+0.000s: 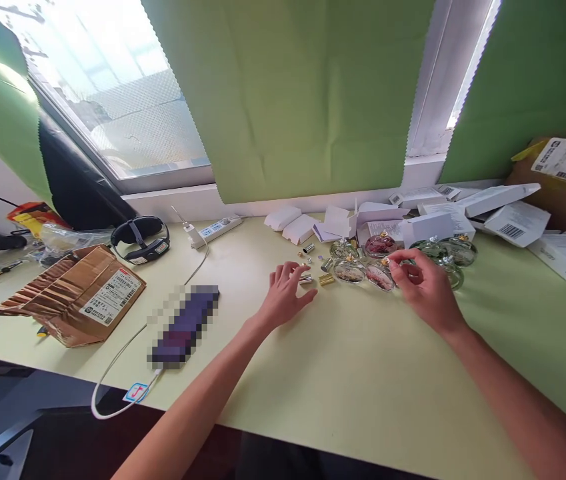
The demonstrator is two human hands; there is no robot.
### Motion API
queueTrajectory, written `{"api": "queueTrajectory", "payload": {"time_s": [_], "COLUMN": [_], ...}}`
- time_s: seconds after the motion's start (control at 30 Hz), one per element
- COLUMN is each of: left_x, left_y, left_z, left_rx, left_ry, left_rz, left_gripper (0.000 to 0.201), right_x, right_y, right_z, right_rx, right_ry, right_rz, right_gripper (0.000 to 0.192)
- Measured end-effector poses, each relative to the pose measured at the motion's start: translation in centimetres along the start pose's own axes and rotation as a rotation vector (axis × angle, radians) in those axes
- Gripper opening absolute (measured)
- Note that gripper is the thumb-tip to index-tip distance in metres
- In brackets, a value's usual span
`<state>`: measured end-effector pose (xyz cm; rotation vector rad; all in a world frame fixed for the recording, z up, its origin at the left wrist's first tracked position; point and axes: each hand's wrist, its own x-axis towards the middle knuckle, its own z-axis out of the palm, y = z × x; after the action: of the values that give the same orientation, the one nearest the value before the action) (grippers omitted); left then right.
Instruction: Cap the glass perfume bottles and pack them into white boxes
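My right hand (425,287) pinches the gold neck of a pinkish round glass perfume bottle (379,277) between thumb and fingertips. Fingers spread, my left hand (287,297) hovers over a silver cap (305,279), partly behind its fingers. Close by lie a gold cap (326,279) and another silver cap (309,248). Beside the pinched bottle sits a clear perfume bottle (349,272). Behind it are a greenish bottle (343,250) and a dark red bottle (381,245). More bottles (460,251) stand to the right, partly hidden by my right hand.
White cartons (507,223) and opened box flaps (293,223) line the back. At left are a torn cardboard box (107,300), a black headset (141,240), a power strip (220,229) and a blurred-out phone (187,327) with a white cable (107,380). A cardboard carton (557,177) stands far right.
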<state>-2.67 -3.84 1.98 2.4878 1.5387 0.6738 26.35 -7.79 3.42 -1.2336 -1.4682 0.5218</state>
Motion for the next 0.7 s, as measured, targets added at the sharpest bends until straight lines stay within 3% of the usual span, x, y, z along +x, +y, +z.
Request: {"api": "queueTrajectory", "payload": {"time_s": [0.17, 0.37, 0.53, 0.7], "left_x": [4.2, 4.5, 4.3, 4.4], "left_y": [-0.3, -1.8, -2.3, -2.5], "left_z": [2.3, 3.0, 3.2, 3.4], "left_rx": [-0.001, -0.038, -0.065, -0.088], "left_ry": [-0.037, 0.017, 0.038, 0.054], "left_rz": [0.072, 0.065, 0.042, 0.019], "left_gripper": [0.021, 0.019, 0.02, 0.021], "right_x": [0.3, 0.2, 1.6, 5.1], "right_y": [0.0, -0.4, 0.8, 5.0], "right_z": [-0.2, -0.8, -3.5, -11.4], "right_rx": [0.015, 0.038, -0.04, -0.29], "right_ry": [-0.014, 0.034, 0.362, 0.731], "right_rz": [-0.018, -0.045, -0.076, 0.092], "right_gripper": [0.018, 0.015, 0.023, 0.036]}}
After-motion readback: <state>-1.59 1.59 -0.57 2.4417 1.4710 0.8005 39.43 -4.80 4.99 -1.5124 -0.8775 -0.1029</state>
